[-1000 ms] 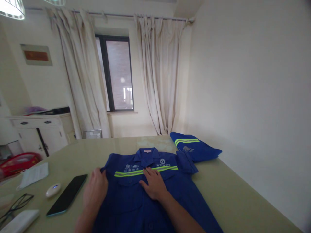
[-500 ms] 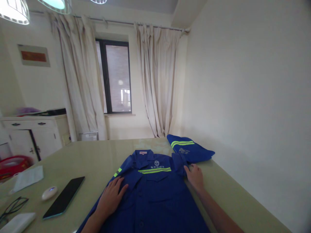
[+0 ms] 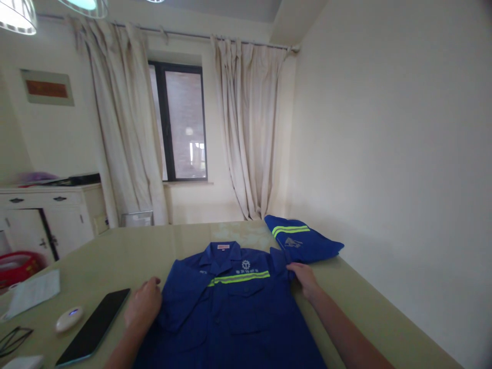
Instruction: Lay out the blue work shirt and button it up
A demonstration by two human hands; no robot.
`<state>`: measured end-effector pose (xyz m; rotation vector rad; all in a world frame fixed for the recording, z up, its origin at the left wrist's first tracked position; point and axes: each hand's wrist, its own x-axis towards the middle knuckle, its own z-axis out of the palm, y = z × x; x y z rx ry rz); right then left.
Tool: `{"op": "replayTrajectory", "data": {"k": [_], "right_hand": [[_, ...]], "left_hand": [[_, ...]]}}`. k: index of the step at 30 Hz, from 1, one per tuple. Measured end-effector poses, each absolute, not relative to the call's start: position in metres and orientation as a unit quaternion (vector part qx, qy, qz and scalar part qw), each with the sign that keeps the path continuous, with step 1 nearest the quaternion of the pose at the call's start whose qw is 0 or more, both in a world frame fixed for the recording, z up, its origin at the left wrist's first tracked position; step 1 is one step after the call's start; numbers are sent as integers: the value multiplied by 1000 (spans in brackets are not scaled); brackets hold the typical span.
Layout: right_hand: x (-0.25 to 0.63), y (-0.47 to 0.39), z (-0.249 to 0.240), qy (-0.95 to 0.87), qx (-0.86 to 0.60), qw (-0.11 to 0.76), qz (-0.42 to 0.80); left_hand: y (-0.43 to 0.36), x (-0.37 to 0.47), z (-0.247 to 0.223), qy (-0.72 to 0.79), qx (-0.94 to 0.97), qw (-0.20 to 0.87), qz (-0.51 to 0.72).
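Observation:
A blue work jacket (image 3: 246,302) lies front up on the table, with a collar, a pale gear logo and a yellow-green reflective stripe across the chest. Its left-side sleeve (image 3: 180,294) is folded over the front. Beside that edge is my left hand (image 3: 144,305), slightly blurred, with loosely bent fingers and nothing visible in them. On the other side, my right hand (image 3: 304,279) pinches the short folded part of the right-side sleeve (image 3: 282,264). Just beyond it lies a second folded blue garment (image 3: 303,241) with a matching stripe.
On the left of the pale green table (image 3: 134,246) are a dark phone or tablet (image 3: 94,328), a small white oval device (image 3: 69,319), glasses (image 3: 15,341) and a paper sheet (image 3: 34,292). A wall (image 3: 403,179) runs along the right. A white cabinet (image 3: 69,220) stands behind left.
The left-side sleeve has come over onto the jacket's front, hiding its reflective band. My left hand has moved left off the jacket. My right hand stays at the other sleeve. The view has shifted slightly.

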<state>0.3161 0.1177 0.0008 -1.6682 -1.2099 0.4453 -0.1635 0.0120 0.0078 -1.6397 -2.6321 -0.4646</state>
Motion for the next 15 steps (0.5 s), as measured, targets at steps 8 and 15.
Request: {"op": "replayTrajectory", "data": {"k": [8,15], "right_hand": [[267,103,59,-672,-532,507,89],[254,66,53,-864,-382,291,153]], "left_hand": [[13,-63,-27,-749,-652,31,-111],[8,-65,-20,-754,-651,20,-85]]}}
